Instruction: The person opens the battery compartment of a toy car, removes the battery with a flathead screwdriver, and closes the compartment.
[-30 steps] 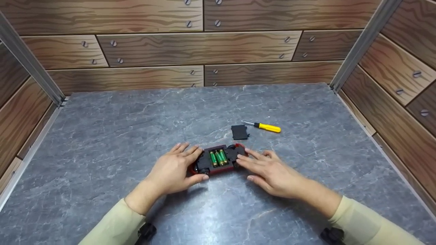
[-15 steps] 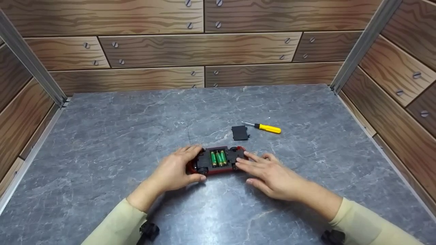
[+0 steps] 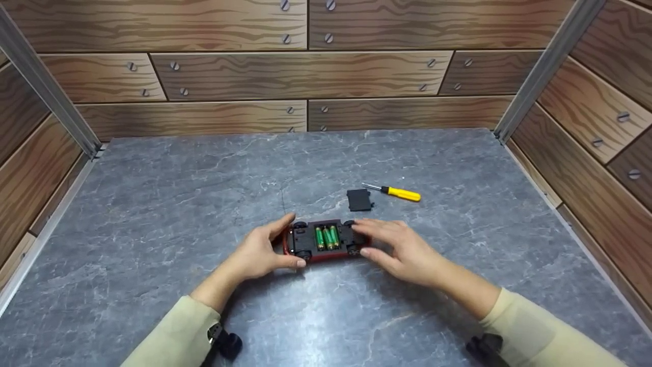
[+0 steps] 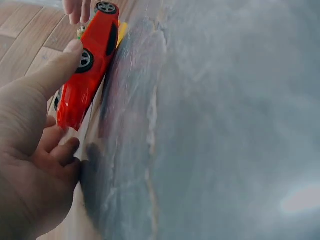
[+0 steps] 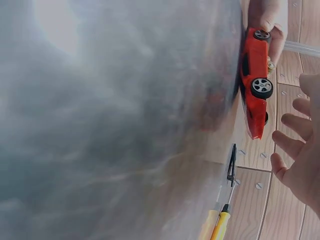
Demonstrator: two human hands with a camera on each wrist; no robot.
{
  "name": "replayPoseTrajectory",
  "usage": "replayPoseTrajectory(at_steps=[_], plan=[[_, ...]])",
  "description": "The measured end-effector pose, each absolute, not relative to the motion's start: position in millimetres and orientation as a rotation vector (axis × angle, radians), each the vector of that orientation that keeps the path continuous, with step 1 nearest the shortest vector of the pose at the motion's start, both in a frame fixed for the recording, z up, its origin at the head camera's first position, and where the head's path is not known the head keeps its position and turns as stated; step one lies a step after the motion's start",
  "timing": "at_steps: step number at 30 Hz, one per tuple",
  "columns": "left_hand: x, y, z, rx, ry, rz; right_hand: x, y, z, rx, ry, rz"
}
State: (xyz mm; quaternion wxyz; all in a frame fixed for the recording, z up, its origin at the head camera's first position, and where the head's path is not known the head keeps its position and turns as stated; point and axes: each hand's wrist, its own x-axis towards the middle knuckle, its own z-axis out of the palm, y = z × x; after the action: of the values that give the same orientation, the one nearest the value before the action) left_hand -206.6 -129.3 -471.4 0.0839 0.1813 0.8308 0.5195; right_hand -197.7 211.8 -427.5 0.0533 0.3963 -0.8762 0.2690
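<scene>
A red toy car (image 3: 304, 238) lies upside down on the tabletop, its black underside facing up. Three green batteries (image 3: 327, 238) sit side by side in its uncovered battery compartment. My left hand (image 3: 256, 256) holds the car's left end, thumb at the near wheel and fingers round the far side. In the left wrist view, the thumb overlaps a wheel of the red car (image 4: 100, 42). My right hand (image 3: 406, 251) is at the car's right end, fingers extended. The right wrist view shows this hand (image 5: 302, 142) with spread fingers, apart from the car (image 5: 256, 60).
Beyond the car lies a black battery cover (image 3: 359, 200). A yellow-handled screwdriver (image 3: 402, 193) is to its right, tip toward the cover. Wood-patterned walls (image 3: 305, 76) with metal corner posts (image 3: 530, 71) enclose the grey marbled table (image 3: 178, 178).
My right hand has lifted its fingers off the car's underside and shifted to its far right corner. The left hand's fingers have slid back toward the car's left end.
</scene>
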Motion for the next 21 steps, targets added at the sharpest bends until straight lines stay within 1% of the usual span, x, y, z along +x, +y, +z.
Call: replayPoseTrajectory(at_steps=[7,21], plan=[[-208,-130,-475,0.507,2.489,1.528,-216,200,-420,1.074,-2.749,1.007],[-208,-130,-481,0.534,2.546,1.536,-244,181,-415,1.098,-2.936,0.950]])
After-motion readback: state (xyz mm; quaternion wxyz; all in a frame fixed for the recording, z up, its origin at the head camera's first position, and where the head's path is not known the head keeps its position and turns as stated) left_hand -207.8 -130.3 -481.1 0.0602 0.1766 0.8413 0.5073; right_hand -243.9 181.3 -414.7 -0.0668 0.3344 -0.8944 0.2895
